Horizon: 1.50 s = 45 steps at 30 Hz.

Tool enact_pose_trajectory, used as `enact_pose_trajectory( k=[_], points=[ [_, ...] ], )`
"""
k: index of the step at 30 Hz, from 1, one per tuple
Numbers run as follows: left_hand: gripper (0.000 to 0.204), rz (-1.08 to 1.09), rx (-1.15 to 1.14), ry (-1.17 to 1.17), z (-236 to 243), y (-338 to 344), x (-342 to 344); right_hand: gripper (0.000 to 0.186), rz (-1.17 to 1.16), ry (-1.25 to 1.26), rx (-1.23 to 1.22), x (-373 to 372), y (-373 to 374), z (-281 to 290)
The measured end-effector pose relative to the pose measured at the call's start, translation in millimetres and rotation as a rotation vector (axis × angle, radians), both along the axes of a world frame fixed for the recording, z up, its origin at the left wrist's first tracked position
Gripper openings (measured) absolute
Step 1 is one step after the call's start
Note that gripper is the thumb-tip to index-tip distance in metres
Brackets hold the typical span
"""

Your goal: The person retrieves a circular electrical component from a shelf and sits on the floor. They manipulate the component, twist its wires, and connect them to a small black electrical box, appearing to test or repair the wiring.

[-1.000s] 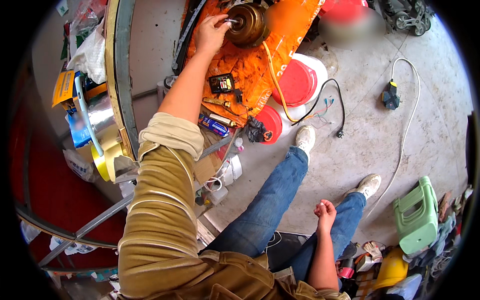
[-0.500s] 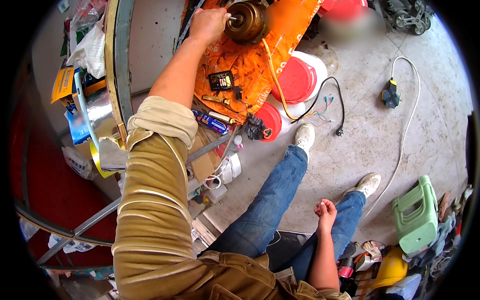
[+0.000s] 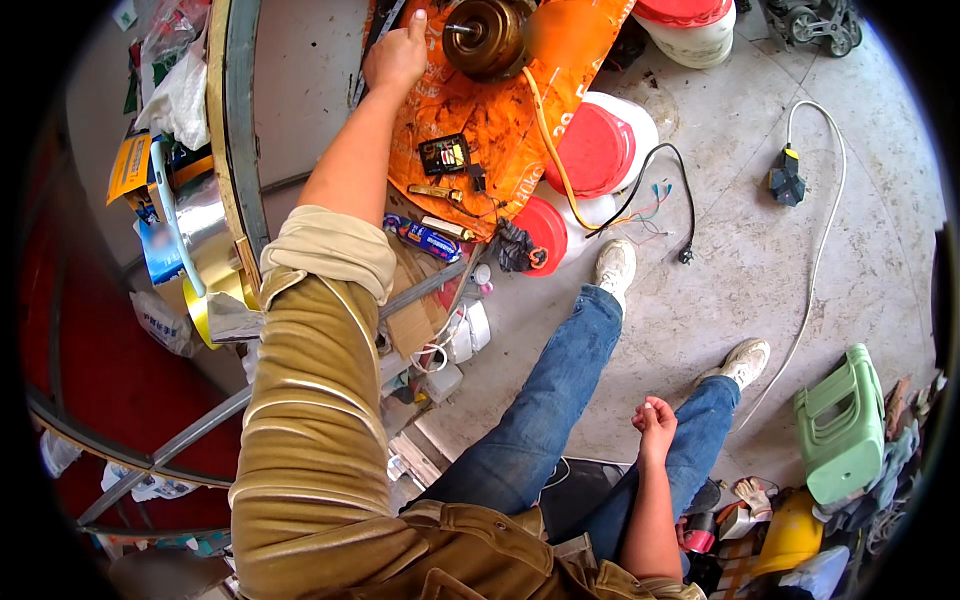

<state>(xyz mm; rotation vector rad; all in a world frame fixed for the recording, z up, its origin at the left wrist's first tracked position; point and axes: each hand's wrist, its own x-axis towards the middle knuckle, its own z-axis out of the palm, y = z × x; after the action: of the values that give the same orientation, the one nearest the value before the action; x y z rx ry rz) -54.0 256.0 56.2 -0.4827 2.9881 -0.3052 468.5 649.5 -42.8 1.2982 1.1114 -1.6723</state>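
My left hand [image 3: 398, 58] is at the left of a bronze, round motor [image 3: 479, 40], apart from its protruding shaft, thumb up and fingers curled; what they hold, if anything, is hidden. The motor lies on an orange plastic sack [image 3: 559, 60]. Below it on the sack are a black open electronic box [image 3: 443, 153], small parts [image 3: 432, 195] and a yellow cable [image 3: 548, 140] with loose coloured wire ends. My right hand [image 3: 655, 425] hangs over my legs with fingers curled together; I cannot make out whether something small is between them.
Red-lidded white buckets [image 3: 590, 148] stand under and beside the sack. A white extension cord [image 3: 825, 230], a black plug [image 3: 685, 255] and a green plastic stool [image 3: 838, 430] are on the floor. A metal frame [image 3: 240, 130] with boxes and bags is on the left; clutter lies lower right.
My left hand has left the motor shaft, which it pinched a second ago, and moved left, thumb now raised. My right hand looks much the same.
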Motion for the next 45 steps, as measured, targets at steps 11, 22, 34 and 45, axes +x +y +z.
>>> enact_pose_trajectory(
  k=[11, 22, 34, 45],
  points=[
    [0.057, -0.053, 0.118, 0.081, -14, -1, 22, 0.017, -0.041, -0.002, -0.013, 7, 6, 1],
    [0.029, -0.188, 0.594, -0.325, -31, 133, 198, 0.01, -0.07, -0.009, -0.04, 12, 22, 5],
    [0.02, 0.166, 1.185, -0.59, 32, 245, 442, 0.018, -0.164, 0.033, -0.026, 2, 47, 15],
    [0.037, 0.297, 1.183, -0.29, 113, 145, 457, 0.023, -0.291, 0.396, 0.303, -9, 192, 185]
  ],
)
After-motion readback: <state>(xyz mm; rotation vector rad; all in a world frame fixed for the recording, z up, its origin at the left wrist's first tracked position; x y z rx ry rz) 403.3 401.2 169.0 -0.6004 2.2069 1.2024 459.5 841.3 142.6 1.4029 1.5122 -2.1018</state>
